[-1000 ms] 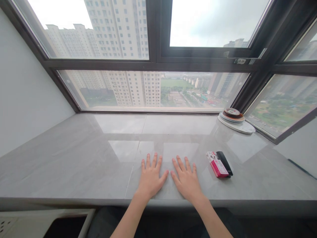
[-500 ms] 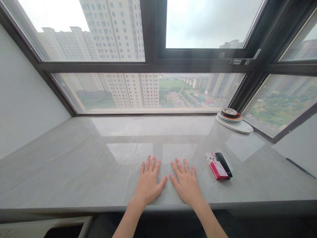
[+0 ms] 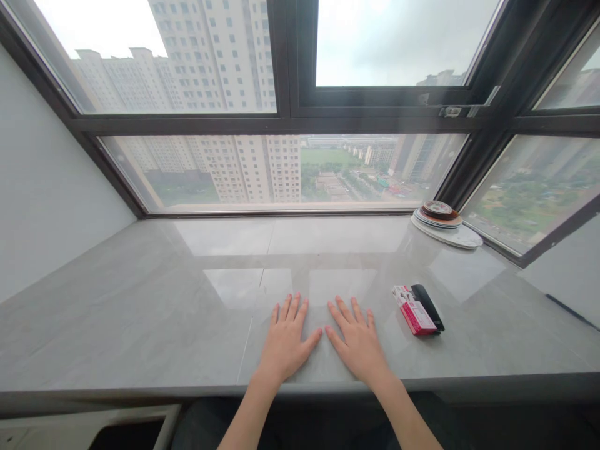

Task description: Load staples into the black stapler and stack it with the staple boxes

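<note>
My left hand (image 3: 285, 337) lies palm down on the grey stone-look windowsill counter (image 3: 140, 312), fingers spread. Beside it, my right hand (image 3: 357, 340) rests flat in the same way, and the two thumbs point toward each other with a small gap. Neither hand holds anything. To the right of my right hand lies a small pink and white box (image 3: 415, 311). A black flat object (image 3: 428, 307) lies against the box's right side; its kind is not clear.
A stack of plates (image 3: 443, 225) sits in the far right corner by the window frame (image 3: 281, 125). A thin dark strip (image 3: 572, 311) lies along the right wall. Below the counter's front edge at left is a pale furniture piece (image 3: 89, 425) with a dark opening.
The view has shifted slightly, so hands, box and plates appear a little further right and up. Both hands stay flat on the counter.
</note>
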Demonstrator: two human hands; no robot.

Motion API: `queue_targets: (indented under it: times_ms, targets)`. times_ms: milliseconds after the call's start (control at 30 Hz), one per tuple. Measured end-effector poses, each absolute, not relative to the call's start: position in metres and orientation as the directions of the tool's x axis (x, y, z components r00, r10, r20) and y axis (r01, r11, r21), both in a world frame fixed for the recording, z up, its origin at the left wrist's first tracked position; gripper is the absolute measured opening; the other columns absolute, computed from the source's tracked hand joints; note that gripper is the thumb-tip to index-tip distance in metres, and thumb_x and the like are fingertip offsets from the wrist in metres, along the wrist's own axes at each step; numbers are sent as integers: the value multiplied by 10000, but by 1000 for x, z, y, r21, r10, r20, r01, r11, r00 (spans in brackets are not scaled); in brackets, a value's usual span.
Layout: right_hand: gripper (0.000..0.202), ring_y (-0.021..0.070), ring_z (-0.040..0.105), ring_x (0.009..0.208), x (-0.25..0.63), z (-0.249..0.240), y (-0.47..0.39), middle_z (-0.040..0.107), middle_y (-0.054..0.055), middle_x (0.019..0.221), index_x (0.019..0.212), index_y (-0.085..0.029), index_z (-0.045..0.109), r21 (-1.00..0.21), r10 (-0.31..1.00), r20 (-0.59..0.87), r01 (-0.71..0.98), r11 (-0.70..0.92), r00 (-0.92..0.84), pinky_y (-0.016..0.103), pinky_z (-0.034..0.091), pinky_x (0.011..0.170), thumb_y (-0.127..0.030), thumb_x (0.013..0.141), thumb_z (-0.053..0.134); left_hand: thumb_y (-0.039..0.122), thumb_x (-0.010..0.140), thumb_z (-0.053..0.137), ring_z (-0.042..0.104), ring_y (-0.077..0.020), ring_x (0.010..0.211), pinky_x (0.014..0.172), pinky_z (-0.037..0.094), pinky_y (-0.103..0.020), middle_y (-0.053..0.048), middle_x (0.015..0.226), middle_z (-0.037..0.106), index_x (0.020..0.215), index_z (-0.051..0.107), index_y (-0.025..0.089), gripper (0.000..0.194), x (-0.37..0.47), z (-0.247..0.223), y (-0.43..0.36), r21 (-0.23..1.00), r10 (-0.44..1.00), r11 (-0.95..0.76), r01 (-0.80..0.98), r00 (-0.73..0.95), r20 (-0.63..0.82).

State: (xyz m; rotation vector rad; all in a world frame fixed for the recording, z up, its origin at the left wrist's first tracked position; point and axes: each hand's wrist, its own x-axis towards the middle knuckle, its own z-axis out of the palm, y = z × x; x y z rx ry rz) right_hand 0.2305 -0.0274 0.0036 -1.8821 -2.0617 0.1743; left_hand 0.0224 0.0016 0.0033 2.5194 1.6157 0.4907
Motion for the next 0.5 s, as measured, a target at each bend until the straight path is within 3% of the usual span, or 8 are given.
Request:
queue_targets:
  times_ms: [100, 167, 233, 300, 367, 500]
  targets:
    - [506, 373, 443, 1462, 248, 27, -24, 531, -33, 1552, 1496, -442, 538, -549, 984, 151, 820, 162, -94, 606, 399, 1138, -532, 1001, 495, 642, 1011, 403, 141, -303, 1603, 1284, 159, -578, -21, 1725, 201, 1643, 266, 327, 719, 23, 4, 1, 266, 899, -431, 862, 382, 215]
    - [506, 339, 625, 1271, 275, 49, -21, 630, 34, 1454, 1496, -411, 548, -703, 980, 195, 690, 173, -47, 484, 547, 945, -530, 1006, 496, 624, 1011, 420, 141, -307, 1603, 1285, 157, -580, -20, 1724, 206, 1640, 273, 328, 711, 23, 3, 1, 269, 899, -429, 862, 378, 222]
    - [503, 320, 668, 1125, 317, 66, -17, 675, 89, 1375, 1415, -345, 642, -687, 925, 345, 715, 133, 159, 417, 553, 814, -553, 965, 552, 613, 1012, 424, 144, -306, 1602, 1287, 155, -576, -21, 1722, 212, 1636, 287, 322, 701, 23, 3, 1, 272, 899, -427, 863, 373, 227]
    - [546, 284, 664, 980, 368, 72, -14, 727, 135, 1220, 1345, -238, 695, -633, 816, 455, 774, 16, 356, 400, 523, 816, -569, 933, 557, 610, 1014, 423, 153, -303, 1601, 1290, 156, -572, -24, 1721, 217, 1631, 301, 314, 695, 23, 2, 1, 274, 899, -428, 861, 373, 231]
    - [639, 253, 650, 840, 417, 62, -13, 746, 142, 1111, 1318, -185, 704, -642, 790, 373, 750, -159, 486, 385, 509, 760, -622, 867, 590, 609, 1013, 428, 162, -303, 1599, 1290, 160, -571, -29, 1719, 225, 1625, 314, 310, 691, 23, 2, 1, 280, 898, -430, 858, 372, 236]
    - [660, 238, 665, 719, 473, 27, -21, 776, 144, 1024, 1250, -163, 738, -806, 878, -43, 503, -312, 476, 338, 492, 595, -658, 840, 591, 603, 1011, 440, 169, -309, 1597, 1288, 164, -576, -37, 1715, 240, 1618, 330, 306, 684, 23, 1, 1, 292, 898, -428, 855, 367, 242]
